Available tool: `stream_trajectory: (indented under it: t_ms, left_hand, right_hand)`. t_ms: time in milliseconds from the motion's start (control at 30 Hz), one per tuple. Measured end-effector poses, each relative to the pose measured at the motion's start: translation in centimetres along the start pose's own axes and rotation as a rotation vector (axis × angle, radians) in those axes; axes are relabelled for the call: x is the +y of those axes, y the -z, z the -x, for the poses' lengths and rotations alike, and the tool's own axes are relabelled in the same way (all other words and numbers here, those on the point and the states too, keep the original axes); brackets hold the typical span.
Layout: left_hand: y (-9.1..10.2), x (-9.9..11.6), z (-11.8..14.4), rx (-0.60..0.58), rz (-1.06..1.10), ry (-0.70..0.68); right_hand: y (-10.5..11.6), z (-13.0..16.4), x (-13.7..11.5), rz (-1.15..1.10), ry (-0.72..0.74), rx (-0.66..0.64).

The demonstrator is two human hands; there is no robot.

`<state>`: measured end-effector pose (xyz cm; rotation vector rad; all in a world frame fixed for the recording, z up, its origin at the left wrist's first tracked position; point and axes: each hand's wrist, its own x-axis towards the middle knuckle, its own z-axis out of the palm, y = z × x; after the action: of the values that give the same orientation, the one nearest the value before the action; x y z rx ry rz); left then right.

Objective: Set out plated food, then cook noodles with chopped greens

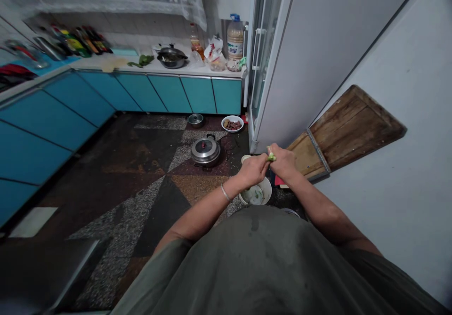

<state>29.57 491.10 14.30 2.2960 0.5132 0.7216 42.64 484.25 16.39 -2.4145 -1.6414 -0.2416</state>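
Note:
Both hands meet in front of my body around a small pale-green vegetable piece [271, 157], whose exact kind I cannot make out. My left hand [254, 170], with a bangle on its wrist, pinches it from the left. The fingers of my right hand [282, 161] are closed on it from the other side. Below the hands, on the floor, stands a white bucket [269, 193] with water and bits of green leaf inside. Part of a smaller pale container [245, 158] shows behind my left hand.
A lidded metal pot [205, 151], a small steel pot [195, 120] and a white bowl of reddish tubers [232, 118] are on the floor ahead. Wooden boards [353, 126] lean on the right wall by the tall cabinet [296, 60]. Blue-green cupboards [165, 91] line the back.

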Motion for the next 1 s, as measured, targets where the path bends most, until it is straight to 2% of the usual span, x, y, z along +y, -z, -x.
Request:
stream_trajectory:
  t_ms: [100, 167, 233, 333, 433, 533, 600, 700, 800, 900, 1000]
  left_hand:
    - [0.4, -0.2, -0.3, 0.076, 0.152, -0.016]
    - [0.8, -1.0, -0.8, 0.101, 0.346, 0.008]
    - [1.1, -1.9, -1.2, 0.079, 0.522, 0.033]
    - [1.0, -2.8, -1.5, 0.045, 0.655, 0.066]
    - [0.5, -2.8, -1.4, 0.039, 0.708, 0.118]
    - [0.0, -2.4, -1.6, 0.049, 0.584, 0.171]
    - [-0.4, -1.7, -1.9, 0.051, 0.329, 0.209]
    - [-1.1, -0.3, -2.4, 0.026, -0.13, 0.236]
    - [-2.0, 1.1, -2.7, 0.014, -0.355, 0.249]
    - [-2.5, 1.2, -2.8, 0.035, -0.242, 0.22]
    - [-2.3, 0.4, -2.8, 0.066, 0.177, 0.146]
  right_hand:
    - [-0.2, -0.8, 0.6, -0.072, -0.109, 0.002]
    - [-1.5, -0.6, 1.7, -0.108, -0.138, -0.013]
    - [-4.0, 0.1, 3.2, -0.141, -0.128, -0.085]
    - [-8.5, 1.4, 5.4, -0.22, -0.174, -0.26]
    - [-11.0, 1.7, 6.2, -0.523, -0.294, -0.297]
    - [-10.0, 0.9, 4.6, -1.084, -0.329, -0.181]
    - [-8.0, 0.3, 2.6, -1.39, -0.285, -0.123]
    - [-5.1, -0.2, -0.7, -1.592, -0.235, -0.03]
    - [-3.8, -0.3, -2.7, -1.692, -0.282, 0.137]
    - [-3.8, -0.9, -2.9, -1.756, -0.327, 0.243]
    - [-3.7, -2.2, -1.7, -1.817, -0.372, 0.241]
